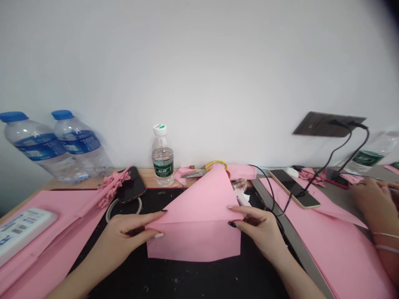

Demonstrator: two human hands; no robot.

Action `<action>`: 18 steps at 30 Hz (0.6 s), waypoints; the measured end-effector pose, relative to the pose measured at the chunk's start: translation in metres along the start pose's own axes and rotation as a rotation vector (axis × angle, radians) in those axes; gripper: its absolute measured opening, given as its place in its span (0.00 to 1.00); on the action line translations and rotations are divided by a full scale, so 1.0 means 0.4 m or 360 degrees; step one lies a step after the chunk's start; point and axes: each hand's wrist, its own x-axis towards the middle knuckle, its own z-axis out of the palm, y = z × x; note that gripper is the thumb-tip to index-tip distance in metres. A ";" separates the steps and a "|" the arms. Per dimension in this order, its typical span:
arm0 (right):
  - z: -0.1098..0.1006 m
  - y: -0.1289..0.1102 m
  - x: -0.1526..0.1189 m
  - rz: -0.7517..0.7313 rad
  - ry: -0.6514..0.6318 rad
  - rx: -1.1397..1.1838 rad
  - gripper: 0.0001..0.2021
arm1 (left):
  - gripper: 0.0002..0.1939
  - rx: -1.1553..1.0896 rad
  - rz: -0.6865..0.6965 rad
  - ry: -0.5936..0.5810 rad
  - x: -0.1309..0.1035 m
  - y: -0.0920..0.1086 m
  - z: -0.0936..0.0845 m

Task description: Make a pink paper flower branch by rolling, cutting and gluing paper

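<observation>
A sheet of pink paper [196,238] is raised over the black mat [174,282], with a crease running across it and its upper part narrowing toward the wall. My left hand [134,234] pinches its left edge at the crease between thumb and finger. At the right edge, my right hand [258,228] grips the same crease in a like pinch. Behind the paper lie scissors [193,174], partly covered by the sheet, with a yellow handle loop [215,162] showing near its top.
On the left are two large bottles [84,143], a phone [131,185], a crinkled pink paper piece [114,185] and a white box [23,232]. A small water bottle [163,160] stands by the wall. Rightward lie another phone [296,189], cables, pink sheets [336,249] and another person's hands [370,199].
</observation>
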 end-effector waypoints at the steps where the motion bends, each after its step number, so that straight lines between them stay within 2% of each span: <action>1: 0.000 -0.002 -0.001 -0.0028 -0.0012 -0.0015 0.16 | 0.16 0.0060 0.0079 0.0023 -0.001 -0.001 -0.001; 6: 0.004 -0.018 -0.001 -0.0288 -0.0054 -0.0193 0.23 | 0.16 0.0304 0.0387 0.0113 -0.009 -0.002 -0.005; 13: -0.001 -0.044 -0.013 -0.0764 0.0059 -0.0515 0.14 | 0.11 0.0611 0.0767 0.0355 -0.016 0.022 -0.019; 16: -0.016 -0.076 -0.024 -0.0850 0.0091 -0.0600 0.12 | 0.10 0.0669 0.0824 0.0451 -0.018 0.042 -0.040; 18: -0.030 -0.113 -0.029 -0.0837 0.0087 -0.0650 0.10 | 0.07 0.0630 0.0770 0.0472 -0.016 0.066 -0.063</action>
